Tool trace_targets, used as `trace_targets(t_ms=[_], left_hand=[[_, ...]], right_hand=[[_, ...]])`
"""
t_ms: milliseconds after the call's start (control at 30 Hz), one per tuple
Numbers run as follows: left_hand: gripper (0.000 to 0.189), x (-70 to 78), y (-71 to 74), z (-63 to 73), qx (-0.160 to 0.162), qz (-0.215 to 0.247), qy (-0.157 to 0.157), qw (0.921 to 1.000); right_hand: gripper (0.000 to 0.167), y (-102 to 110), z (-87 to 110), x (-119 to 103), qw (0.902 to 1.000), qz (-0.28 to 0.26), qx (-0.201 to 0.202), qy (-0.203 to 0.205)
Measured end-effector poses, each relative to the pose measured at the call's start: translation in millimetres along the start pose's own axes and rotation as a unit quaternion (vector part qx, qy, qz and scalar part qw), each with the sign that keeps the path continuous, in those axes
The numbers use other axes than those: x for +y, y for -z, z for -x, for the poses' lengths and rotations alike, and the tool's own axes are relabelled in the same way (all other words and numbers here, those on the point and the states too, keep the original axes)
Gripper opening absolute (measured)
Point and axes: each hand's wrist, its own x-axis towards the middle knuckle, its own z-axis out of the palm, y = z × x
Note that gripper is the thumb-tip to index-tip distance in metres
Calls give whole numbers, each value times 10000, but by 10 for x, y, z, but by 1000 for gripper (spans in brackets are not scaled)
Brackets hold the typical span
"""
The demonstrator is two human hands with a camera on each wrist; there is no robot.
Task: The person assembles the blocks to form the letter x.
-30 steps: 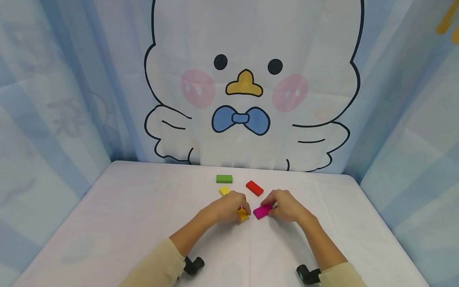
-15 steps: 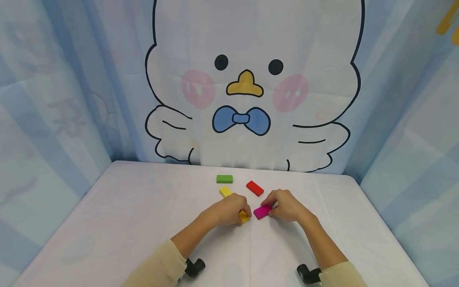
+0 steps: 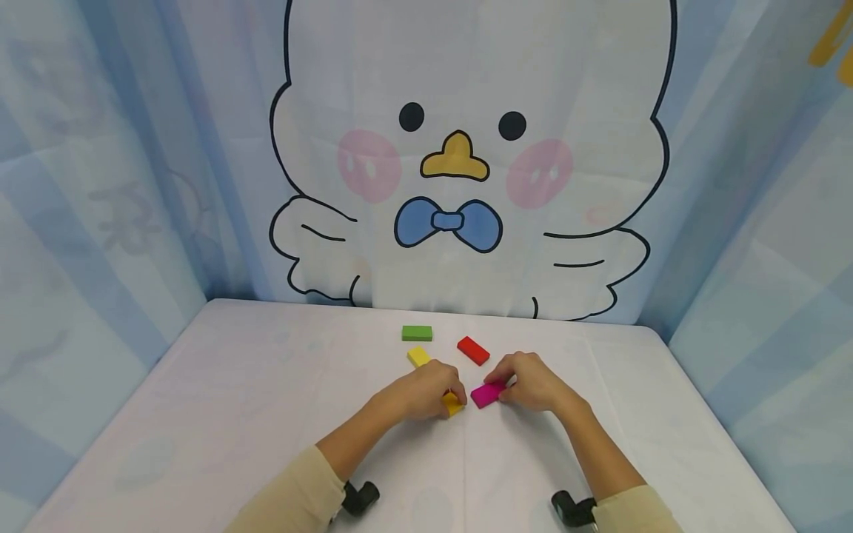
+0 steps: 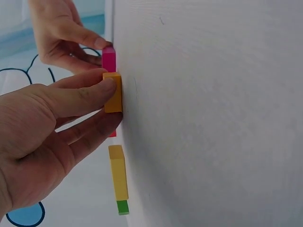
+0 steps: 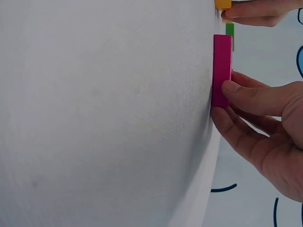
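A: State the position of each hand.
B: The left hand (image 3: pixel 426 391) is clamped on the orange block (image 3: pixel 453 404), thumb and fingers on opposite sides. The right hand (image 3: pixel 532 381) pinches one end of the magenta block (image 3: pixel 486 394). Both blocks are at the middle of the tabletop (image 3: pixel 300 370), with a narrow gap between them. Whether the orange block sits fully flat is hard to tell behind the fingers.
A: List surrounding items.
B: The yellow block (image 3: pixel 418 356) lies just beyond the left hand. The green block (image 3: pixel 417 334) lies beyond it, near the far edge. The red block (image 3: pixel 474 351) lies slanted beyond the magenta block, not touching it. A printed cloth (image 3: pixel 580 74) hangs behind the tabletop.
A: Note obstructions.
B: In the head view, the left hand covers the yellow block's near end. In the left wrist view, its fingers hide most of the red block.
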Motion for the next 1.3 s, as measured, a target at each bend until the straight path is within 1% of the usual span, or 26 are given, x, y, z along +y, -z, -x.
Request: trace_targets(t_ms=[500,867,1100,1200,1300], left_hand=[[27,-33,1,-7,29,-168,-175,9997],[28,-43,-11,-5,2,-111,-139,9998],[32,-61,13,39,-56,-13,-172,9998],[35,-94,19,79,-75,-55,-234,9997],[38,-130,19,147,-50,-191,-285,9994]], right_hand=[[27,0,-19,7,9999,46,-2,-98],[27,2,-8,-18,9999,93,-3,-108],[27,9,-12,-21,9999,118,14,-86],[27,8,-14,-19,9998,143,11,-103],[28,5,-13,-24,9998,137,-22,-155]])
